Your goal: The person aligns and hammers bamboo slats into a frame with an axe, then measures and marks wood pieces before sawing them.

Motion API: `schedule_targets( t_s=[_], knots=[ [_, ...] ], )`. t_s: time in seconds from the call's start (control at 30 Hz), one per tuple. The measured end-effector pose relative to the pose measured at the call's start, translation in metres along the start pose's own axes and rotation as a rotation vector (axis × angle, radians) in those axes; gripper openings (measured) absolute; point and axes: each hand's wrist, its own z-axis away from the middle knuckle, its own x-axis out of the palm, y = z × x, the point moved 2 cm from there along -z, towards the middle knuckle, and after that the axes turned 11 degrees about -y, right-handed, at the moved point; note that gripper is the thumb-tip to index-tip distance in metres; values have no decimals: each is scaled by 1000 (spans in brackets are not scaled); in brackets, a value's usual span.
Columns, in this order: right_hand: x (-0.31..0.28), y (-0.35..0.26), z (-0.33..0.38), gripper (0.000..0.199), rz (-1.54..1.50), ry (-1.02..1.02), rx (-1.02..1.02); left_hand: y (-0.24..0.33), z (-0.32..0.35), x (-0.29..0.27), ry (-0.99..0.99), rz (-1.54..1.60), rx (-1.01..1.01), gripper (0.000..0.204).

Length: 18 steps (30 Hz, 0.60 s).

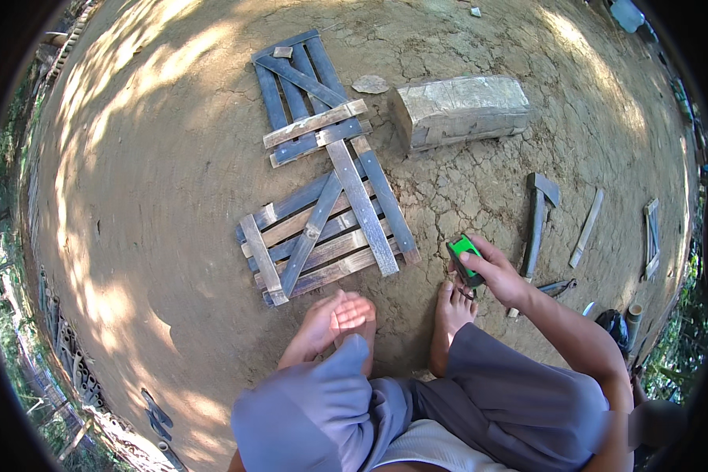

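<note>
In my right hand (pixel 495 271) is a green and black tape measure (pixel 469 261), with my thumb on top and my fingers wrapped round it. It is held above my right foot. My left hand (pixel 330 321) is raised over my left foot, palm showing, fingers stretched and nothing in it. Just beyond that hand lies a slatted wooden panel (pixel 322 240) with a diagonal brace and cross boards. A second slatted panel (pixel 303 94), dark blue-grey, lies farther off and meets the first near a loose board (pixel 315 124).
A thick squared log (pixel 460 114) lies beyond the panels, beside a flat stone (pixel 370 84). To my right are an axe (pixel 536 224), a wooden strip (pixel 587 228), pliers-like tool (pixel 557 288) and a small wooden frame (pixel 651 238). Sandals (pixel 157 414) lie at lower left on cracked earth.
</note>
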Motion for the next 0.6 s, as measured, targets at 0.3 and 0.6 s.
schedule_targets(
  t_s=[0.3,0.6],
  knots=[
    [72,-11,-11,68,674,-142,1,78,-19,113,-293,-854,6,30],
    [65,15,39,72,923,-22,87,69,-37,138,-489,-1013,31,18]
  ],
)
